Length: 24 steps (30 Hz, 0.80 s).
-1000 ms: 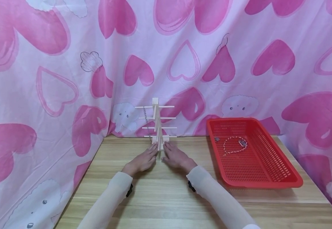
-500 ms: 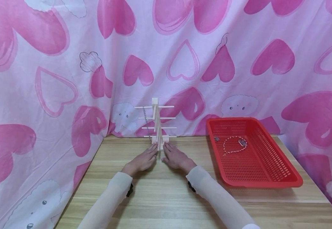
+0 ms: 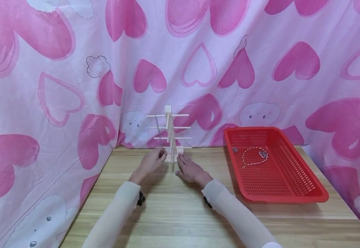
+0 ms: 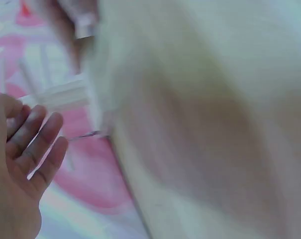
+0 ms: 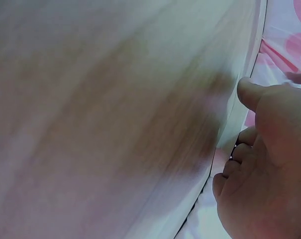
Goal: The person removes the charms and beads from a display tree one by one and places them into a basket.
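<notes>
The left hand [image 3: 150, 162] had lifted off the light wooden bench [image 3: 180, 213], fingers loosely curled beside the pale wooden peg stand [image 3: 170, 137] at the back. The right hand [image 3: 189, 169] stayed flat, fingers straight.

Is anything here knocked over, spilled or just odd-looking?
Nothing stands out. The wooden rack stands upright on the table with a chain hanging from one peg, and the jewellery lies inside the red basket, not spilled.
</notes>
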{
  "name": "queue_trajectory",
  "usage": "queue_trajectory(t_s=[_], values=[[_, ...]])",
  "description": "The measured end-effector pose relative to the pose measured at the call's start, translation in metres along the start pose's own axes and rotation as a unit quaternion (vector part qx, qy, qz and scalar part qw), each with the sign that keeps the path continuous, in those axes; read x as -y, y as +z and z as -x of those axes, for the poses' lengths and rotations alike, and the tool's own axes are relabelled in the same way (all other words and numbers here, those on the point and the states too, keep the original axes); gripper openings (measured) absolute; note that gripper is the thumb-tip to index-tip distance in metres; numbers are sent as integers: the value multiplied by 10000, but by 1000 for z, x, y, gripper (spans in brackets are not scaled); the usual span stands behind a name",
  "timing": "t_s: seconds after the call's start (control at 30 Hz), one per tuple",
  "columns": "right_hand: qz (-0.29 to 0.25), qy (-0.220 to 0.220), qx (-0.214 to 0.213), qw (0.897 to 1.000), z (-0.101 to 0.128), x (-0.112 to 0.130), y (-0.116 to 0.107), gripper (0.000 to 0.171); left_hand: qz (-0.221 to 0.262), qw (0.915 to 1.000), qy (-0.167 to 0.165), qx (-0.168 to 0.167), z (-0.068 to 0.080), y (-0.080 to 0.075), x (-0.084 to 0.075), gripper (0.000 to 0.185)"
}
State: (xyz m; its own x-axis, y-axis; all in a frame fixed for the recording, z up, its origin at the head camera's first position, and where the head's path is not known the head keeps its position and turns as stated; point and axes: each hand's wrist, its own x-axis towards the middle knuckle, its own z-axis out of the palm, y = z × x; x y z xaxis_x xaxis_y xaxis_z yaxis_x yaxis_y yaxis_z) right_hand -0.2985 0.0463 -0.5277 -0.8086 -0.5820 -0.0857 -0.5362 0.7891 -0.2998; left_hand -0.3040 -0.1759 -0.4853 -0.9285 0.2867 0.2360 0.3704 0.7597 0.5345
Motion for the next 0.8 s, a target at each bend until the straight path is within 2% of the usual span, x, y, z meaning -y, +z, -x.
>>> queue_trajectory(t_s=[0.07,0.17,0.27,0.33,0.43,0.63,0.8], values=[[30,10,-2,10000,1,1,0,78,246,9985,104,-478,-6,-9,-6,15],[78,12,8,10000,1,1,-1,78,588,9910,323,-1160,-15,-21,-14,11],[140,11,14,9999,1,1,-1,78,650,9813,494,-1746,-25,-32,-20,8],[135,-2,-12,9999,1,1,-1,78,634,9758,557,-2016,-30,-39,-23,8],[128,-51,-48,9999,0,1,1,77,645,9709,549,-2240,-35,-49,-26,10],[110,-113,-109,9998,0,0,3,76,528,9665,390,-2481,-44,-63,-27,11],[76,-76,-86,9999,0,0,2,76,388,9560,424,-2877,-50,-70,-30,13]])
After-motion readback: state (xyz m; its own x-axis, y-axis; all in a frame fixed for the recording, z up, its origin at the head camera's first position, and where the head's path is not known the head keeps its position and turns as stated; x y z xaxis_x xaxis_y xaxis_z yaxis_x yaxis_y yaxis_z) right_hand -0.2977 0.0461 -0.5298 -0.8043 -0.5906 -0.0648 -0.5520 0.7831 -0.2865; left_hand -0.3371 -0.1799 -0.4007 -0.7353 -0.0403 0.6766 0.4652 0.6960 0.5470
